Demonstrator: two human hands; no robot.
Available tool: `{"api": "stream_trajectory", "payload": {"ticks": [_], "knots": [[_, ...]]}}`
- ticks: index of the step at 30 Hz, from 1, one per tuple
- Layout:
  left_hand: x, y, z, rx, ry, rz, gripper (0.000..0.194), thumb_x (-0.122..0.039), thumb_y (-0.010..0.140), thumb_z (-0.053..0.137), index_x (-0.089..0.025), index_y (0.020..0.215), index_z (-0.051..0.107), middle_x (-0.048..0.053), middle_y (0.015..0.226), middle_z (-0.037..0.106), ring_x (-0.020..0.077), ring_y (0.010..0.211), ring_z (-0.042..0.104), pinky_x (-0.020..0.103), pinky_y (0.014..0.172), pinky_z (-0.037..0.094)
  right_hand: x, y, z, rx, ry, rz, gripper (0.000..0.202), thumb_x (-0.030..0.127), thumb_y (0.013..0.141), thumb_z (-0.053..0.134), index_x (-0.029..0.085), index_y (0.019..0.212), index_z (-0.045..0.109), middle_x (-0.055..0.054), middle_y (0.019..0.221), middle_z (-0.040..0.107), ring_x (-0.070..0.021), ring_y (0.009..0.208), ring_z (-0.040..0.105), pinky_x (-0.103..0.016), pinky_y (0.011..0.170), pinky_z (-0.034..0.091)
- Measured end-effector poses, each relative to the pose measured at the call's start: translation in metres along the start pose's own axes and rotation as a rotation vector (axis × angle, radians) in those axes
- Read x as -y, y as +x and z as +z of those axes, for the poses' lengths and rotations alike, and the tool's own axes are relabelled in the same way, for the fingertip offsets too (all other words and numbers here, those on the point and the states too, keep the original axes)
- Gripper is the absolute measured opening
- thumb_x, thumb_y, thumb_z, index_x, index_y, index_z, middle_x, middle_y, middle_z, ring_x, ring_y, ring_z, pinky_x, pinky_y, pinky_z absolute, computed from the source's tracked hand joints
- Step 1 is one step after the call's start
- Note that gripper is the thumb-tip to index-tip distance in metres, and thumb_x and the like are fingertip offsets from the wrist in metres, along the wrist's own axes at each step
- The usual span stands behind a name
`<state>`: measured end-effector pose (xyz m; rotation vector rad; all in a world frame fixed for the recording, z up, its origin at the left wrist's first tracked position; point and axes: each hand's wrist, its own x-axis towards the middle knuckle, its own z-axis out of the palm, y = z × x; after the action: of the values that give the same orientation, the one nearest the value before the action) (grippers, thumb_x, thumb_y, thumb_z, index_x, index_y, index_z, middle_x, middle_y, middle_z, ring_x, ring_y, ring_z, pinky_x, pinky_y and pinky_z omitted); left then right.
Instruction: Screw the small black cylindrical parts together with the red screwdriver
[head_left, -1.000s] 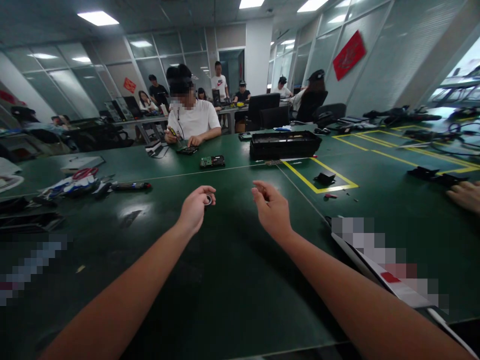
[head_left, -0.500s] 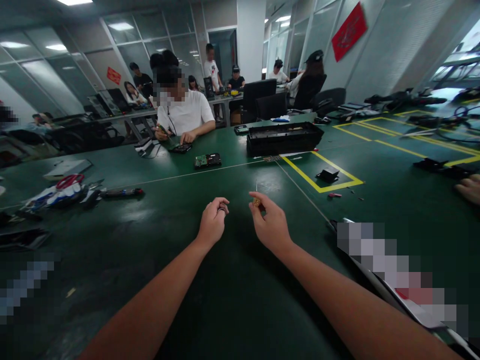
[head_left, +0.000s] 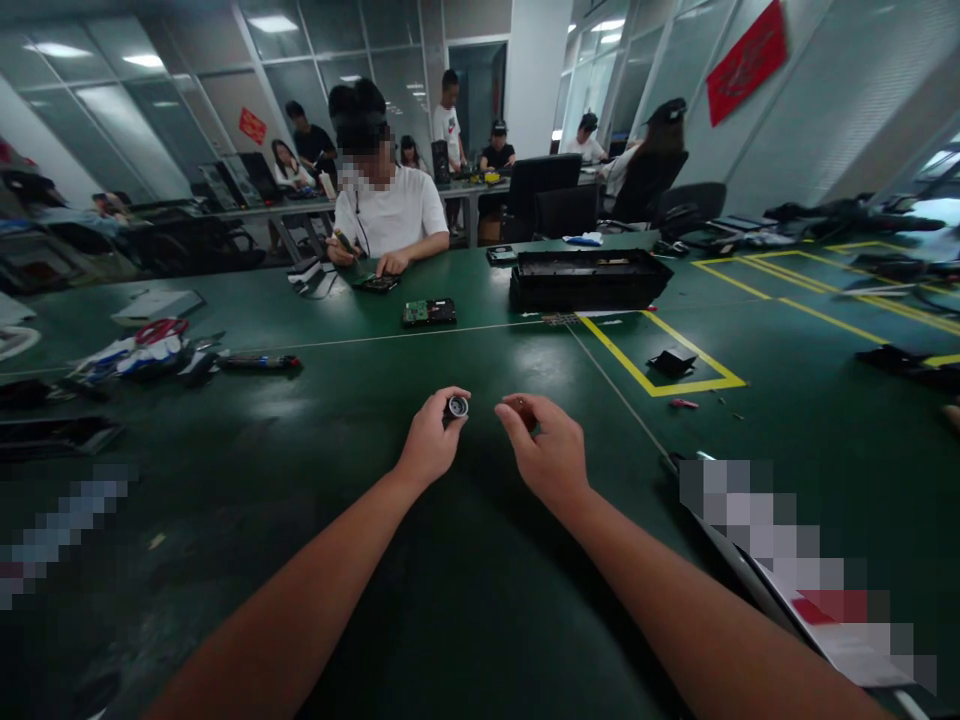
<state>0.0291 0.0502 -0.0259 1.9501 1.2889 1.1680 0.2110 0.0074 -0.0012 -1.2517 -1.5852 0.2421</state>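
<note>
My left hand [head_left: 429, 440] is closed round a small dark cylinder [head_left: 457, 406] whose pale round end with a dark centre faces the camera. To its right my right hand [head_left: 551, 445] has its thumb and fingers curled round a small brownish thing [head_left: 523, 405], mostly hidden and too small to name. The two hands are apart, over the middle of the green table [head_left: 450, 620]. Beyond them a green and black circuit-board part [head_left: 429, 312] lies on the table.
A long black housing [head_left: 589, 282] stands farther back. A black bracket [head_left: 672, 362] lies inside yellow tape. Gloves and cables [head_left: 142, 350] and a screwdriver-like tool [head_left: 261, 362] are at left. A person in white [head_left: 394, 215] works across the table.
The view has shifted, moving the background slightly right. My left hand has turned, showing the cylinder's round end. The thin upright tip above my right fingers no longer shows.
</note>
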Motion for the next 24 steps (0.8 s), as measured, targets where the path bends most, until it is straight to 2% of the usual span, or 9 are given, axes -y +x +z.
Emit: {"api": "stream_trajectory", "payload": {"ticks": [2, 5, 8, 10, 14, 24], "knots": [[-0.002, -0.002, -0.003, -0.006, 0.011, 0.05, 0.034, -0.008, 0.089, 0.063, -0.022, 0.12, 0.064, 0.006, 0.126, 0.065, 0.0225, 0.121, 0.059, 0.043, 0.111, 0.046, 0.007, -0.002, -0.003, -0.004, 0.025, -0.038, 0.02, 0.038, 0.096, 0.058, 0.02, 0.093, 0.068, -0.004, 0.08, 0.072, -0.0185, 0.071, 0.066, -0.032, 0.069, 0.052], [-0.006, -0.008, -0.006, -0.019, 0.042, 0.101, 0.036, -0.006, 0.089, 0.064, -0.022, 0.121, 0.066, 0.005, 0.129, 0.065, 0.022, 0.126, 0.058, 0.043, 0.115, 0.043, 0.013, -0.006, -0.007, -0.044, 0.083, -0.069, 0.017, 0.034, 0.099, 0.052, 0.022, 0.097, 0.064, -0.003, 0.082, 0.071, -0.0182, 0.072, 0.068, -0.032, 0.068, 0.052], [-0.008, -0.017, -0.008, -0.018, 0.049, 0.035, 0.042, -0.008, 0.09, 0.065, -0.024, 0.129, 0.062, 0.005, 0.129, 0.066, 0.022, 0.123, 0.06, 0.043, 0.111, 0.047, 0.015, -0.009, -0.008, -0.077, 0.179, -0.067, 0.017, 0.034, 0.102, 0.049, 0.023, 0.108, 0.06, -0.003, 0.088, 0.073, -0.019, 0.077, 0.071, -0.033, 0.071, 0.053], [-0.009, -0.023, -0.01, -0.014, 0.047, -0.001, 0.044, -0.009, 0.089, 0.067, -0.023, 0.13, 0.062, 0.006, 0.13, 0.066, 0.0229, 0.123, 0.06, 0.043, 0.11, 0.048, 0.016, -0.011, -0.005, -0.05, 0.217, -0.079, 0.016, 0.033, 0.102, 0.049, 0.024, 0.11, 0.058, -0.003, 0.089, 0.074, -0.0192, 0.079, 0.073, -0.033, 0.072, 0.054], [-0.011, -0.03, -0.013, -0.013, 0.047, 0.019, 0.039, -0.008, 0.086, 0.07, -0.022, 0.123, 0.067, 0.006, 0.125, 0.068, 0.0238, 0.12, 0.062, 0.043, 0.11, 0.048, 0.017, -0.012, 0.0, 0.008, 0.197, -0.09, 0.011, 0.032, 0.101, 0.049, 0.024, 0.104, 0.056, -0.003, 0.084, 0.074, -0.0197, 0.078, 0.073, -0.034, 0.073, 0.054], [-0.013, -0.037, -0.022, 0.007, 0.026, 0.022, 0.038, -0.011, 0.087, 0.07, -0.023, 0.123, 0.068, 0.005, 0.126, 0.068, 0.0234, 0.121, 0.061, 0.043, 0.111, 0.046, 0.016, -0.009, 0.001, -0.009, 0.217, -0.005, 0.016, 0.036, 0.101, 0.047, 0.023, 0.101, 0.056, -0.004, 0.084, 0.073, -0.0201, 0.077, 0.072, -0.033, 0.07, 0.053]]}}
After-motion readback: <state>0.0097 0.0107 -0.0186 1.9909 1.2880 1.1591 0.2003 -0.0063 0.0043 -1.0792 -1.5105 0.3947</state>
